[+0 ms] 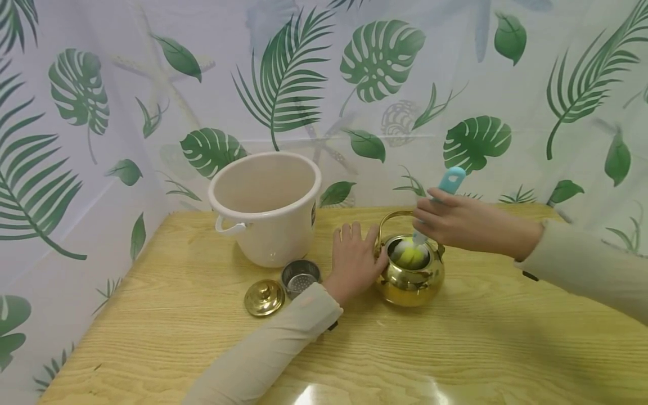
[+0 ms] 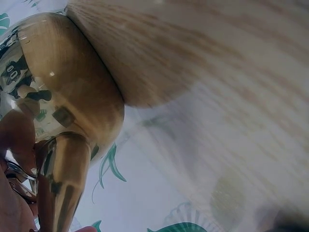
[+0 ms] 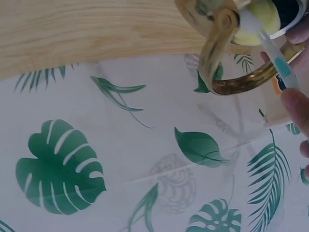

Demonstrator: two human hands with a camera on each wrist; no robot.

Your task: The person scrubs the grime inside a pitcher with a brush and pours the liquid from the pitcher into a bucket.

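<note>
A shiny brass teapot [image 1: 412, 289] stands upright on the table with its top uncovered and its hoop handle [image 3: 244, 86] raised. My right hand [image 1: 445, 219] grips the blue handle of a sponge brush [image 1: 454, 179]. The brush's yellow and white head is down in the teapot's mouth. On the teapot's left side, my left hand [image 1: 354, 261] rests with fairly straight fingers. Its thumb touches the body, and the spout [image 2: 63, 181] passes beside it in the left wrist view. The teapot hides part of the brush head.
Behind my left forearm lie a brass lid [image 1: 264, 298] and a metal strainer basket [image 1: 300, 274]. A cream bucket [image 1: 273, 239] with a white side handle stands at the back left. A leaf-patterned curtain [image 1: 314, 73] hangs along the back edge of the wooden table [image 1: 430, 349].
</note>
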